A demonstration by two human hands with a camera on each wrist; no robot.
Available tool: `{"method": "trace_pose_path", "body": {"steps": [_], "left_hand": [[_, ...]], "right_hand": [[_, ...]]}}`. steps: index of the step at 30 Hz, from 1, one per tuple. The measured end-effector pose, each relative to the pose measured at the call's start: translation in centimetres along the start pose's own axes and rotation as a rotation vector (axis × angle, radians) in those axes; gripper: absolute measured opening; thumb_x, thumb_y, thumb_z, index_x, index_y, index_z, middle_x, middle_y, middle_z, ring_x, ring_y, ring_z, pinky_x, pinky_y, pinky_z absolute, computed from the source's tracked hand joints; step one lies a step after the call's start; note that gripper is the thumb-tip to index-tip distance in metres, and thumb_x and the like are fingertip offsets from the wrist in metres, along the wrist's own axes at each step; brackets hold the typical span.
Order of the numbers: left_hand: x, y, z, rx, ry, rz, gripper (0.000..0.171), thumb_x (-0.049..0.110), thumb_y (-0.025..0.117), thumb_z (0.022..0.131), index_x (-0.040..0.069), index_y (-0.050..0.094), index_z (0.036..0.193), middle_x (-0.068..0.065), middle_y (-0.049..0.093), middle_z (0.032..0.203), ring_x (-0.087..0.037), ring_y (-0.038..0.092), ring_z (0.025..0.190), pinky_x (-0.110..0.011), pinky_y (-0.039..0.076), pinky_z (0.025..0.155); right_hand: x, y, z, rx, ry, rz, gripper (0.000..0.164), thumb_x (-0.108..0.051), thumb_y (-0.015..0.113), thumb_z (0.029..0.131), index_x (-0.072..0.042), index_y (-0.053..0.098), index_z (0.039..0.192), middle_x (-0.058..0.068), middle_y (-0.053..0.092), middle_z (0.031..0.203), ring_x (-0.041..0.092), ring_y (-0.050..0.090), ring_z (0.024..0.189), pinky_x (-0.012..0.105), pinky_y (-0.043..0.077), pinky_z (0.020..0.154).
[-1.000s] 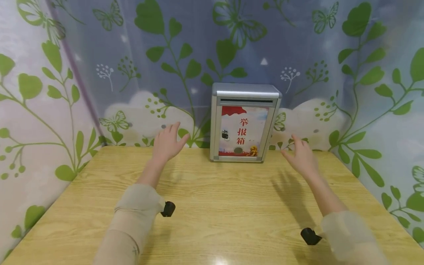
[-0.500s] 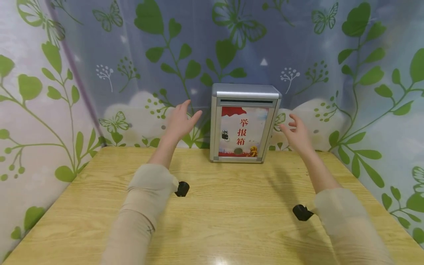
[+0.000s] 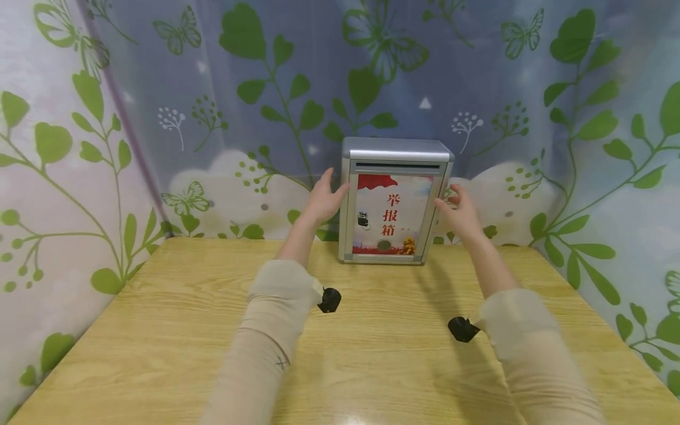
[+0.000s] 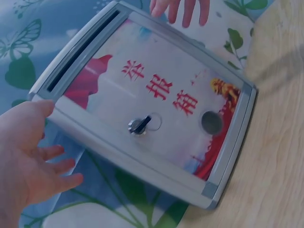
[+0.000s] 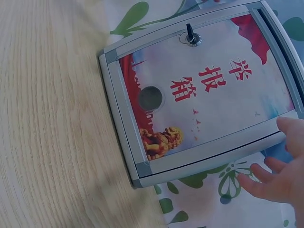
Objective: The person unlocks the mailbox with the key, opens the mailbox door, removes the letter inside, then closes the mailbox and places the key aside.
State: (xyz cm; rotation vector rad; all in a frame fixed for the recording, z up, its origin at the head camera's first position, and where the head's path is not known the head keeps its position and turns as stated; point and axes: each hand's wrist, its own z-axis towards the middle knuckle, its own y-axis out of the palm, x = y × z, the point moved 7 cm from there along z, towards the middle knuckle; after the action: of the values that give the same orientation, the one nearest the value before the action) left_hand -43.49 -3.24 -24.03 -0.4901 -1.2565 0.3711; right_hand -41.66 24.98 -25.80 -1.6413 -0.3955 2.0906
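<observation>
The metal box is stood upright at the back of the table, slot faced forward, presumably for access. Its sides are flanked by the left hand and right hand, spread and empty, apparently to span its width; contact cannot be confirmed.

We have the report box standing at the far edge of the tabletop, a little right of its middle, with the curtain behind it and also along the left and right sides. Our left hand is just beside the box's left edge, our right hand just beside its right; we cannot tell whether either touches. The slot runs across the front near the top, the key below it, towards the left.
</observation>
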Motion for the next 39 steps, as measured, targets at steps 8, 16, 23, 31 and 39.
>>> {"method": "trace_pose_path", "body": {"steps": [8, 16, 23, 31, 39], "left_hand": [[0.2, 1.3, -0.1, -0.045, -0.006, -0.048, 0.069, 0.03, 0.047, 0.097, 0.003, 0.01, 0.148, -0.014, 0.02, 0.151, -0.028, 0.023, 0.136, -0.037, 0.021, 0.109], [0.3, 1.3, -0.3, -0.002, -0.032, -0.165, 0.071, 0.025, 0.054, 0.094, 0.005, 0.014, 0.148, -0.017, 0.024, 0.149, -0.028, 0.026, 0.135, -0.038, 0.025, 0.107], [0.5, 1.6, -0.6, 0.023, -0.048, -0.235, 0.075, 0.028, 0.059, 0.091, 0.003, 0.016, 0.147, -0.017, 0.025, 0.147, -0.029, 0.029, 0.133, -0.039, 0.028, 0.106], [0.5, 1.1, -0.6, 0.067, -0.014, -0.145, 0.069, 0.024, 0.059, 0.09, 0.0, 0.023, 0.143, -0.022, 0.032, 0.14, -0.031, 0.038, 0.126, -0.038, 0.036, 0.1], [0.2, 0.4, -0.9, 0.121, 0.016, -0.109, 0.05, 0.018, 0.058, 0.09, 0.001, 0.037, 0.132, -0.019, 0.052, 0.117, -0.028, 0.053, 0.103, -0.038, 0.046, 0.084]], "right_hand": [[0.3, 1.3, 0.1, -0.112, 0.035, 0.074, 0.072, -0.028, 0.044, 0.098, -0.009, -0.003, 0.149, 0.026, 0.015, 0.148, 0.044, 0.022, 0.132, 0.056, 0.034, 0.097], [0.3, 1.8, 0.1, -0.129, 0.033, 0.143, 0.072, -0.029, 0.045, 0.098, -0.01, -0.002, 0.149, 0.027, 0.021, 0.145, 0.042, 0.025, 0.131, 0.057, 0.036, 0.094], [0.4, 1.9, -0.2, -0.096, 0.022, 0.138, 0.074, -0.029, 0.047, 0.097, -0.01, -0.002, 0.149, 0.03, 0.023, 0.14, 0.044, 0.031, 0.126, 0.056, 0.038, 0.093], [0.4, 1.6, -0.3, -0.046, -0.025, 0.049, 0.074, -0.029, 0.049, 0.096, -0.006, 0.002, 0.148, 0.03, 0.031, 0.135, 0.043, 0.04, 0.118, 0.053, 0.044, 0.087], [0.1, 1.1, -0.7, 0.003, -0.057, -0.102, 0.07, -0.031, 0.052, 0.094, 0.0, 0.014, 0.145, 0.029, 0.041, 0.128, 0.041, 0.044, 0.114, 0.051, 0.042, 0.088]]}}
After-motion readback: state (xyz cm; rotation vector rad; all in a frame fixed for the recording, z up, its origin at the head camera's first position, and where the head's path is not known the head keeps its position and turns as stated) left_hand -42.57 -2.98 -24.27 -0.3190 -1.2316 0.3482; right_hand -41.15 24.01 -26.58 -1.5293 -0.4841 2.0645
